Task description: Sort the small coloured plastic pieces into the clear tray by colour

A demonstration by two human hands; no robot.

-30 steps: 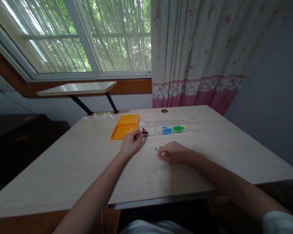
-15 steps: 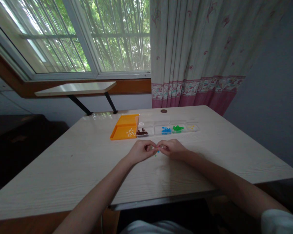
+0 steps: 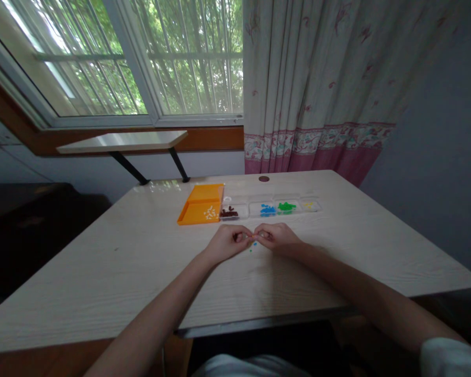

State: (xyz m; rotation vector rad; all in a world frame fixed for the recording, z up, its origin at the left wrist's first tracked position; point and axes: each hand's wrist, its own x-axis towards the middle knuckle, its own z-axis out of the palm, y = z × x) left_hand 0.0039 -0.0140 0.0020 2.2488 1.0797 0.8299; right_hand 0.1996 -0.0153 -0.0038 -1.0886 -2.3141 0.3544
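Observation:
My left hand [image 3: 228, 244] and my right hand [image 3: 277, 237] meet fingertip to fingertip over the middle of the table. Both are closed in a pinch. Whatever sits between the fingertips is too small to name. Just below them lie a tiny blue piece [image 3: 255, 244] and a tiny green piece [image 3: 250, 251] on the tabletop. Beyond my hands is a row of clear trays, with brown pieces [image 3: 229, 212], blue pieces [image 3: 267, 210], green pieces [image 3: 286, 207] and a few yellow pieces [image 3: 309, 205] in them. White pieces [image 3: 210, 213] lie in the open orange case [image 3: 192, 214].
The pale wooden table [image 3: 141, 283] reaches back to the wall. A small raised shelf [image 3: 125, 140] on black legs stands at the back left. A round dark cable hole cover [image 3: 264, 179] is set near the far edge, in front of the curtain [image 3: 298, 94].
Both hands stay pinched together in nearly the same place. The whole view has shifted very slightly; the pieces, trays and case look unmoved.

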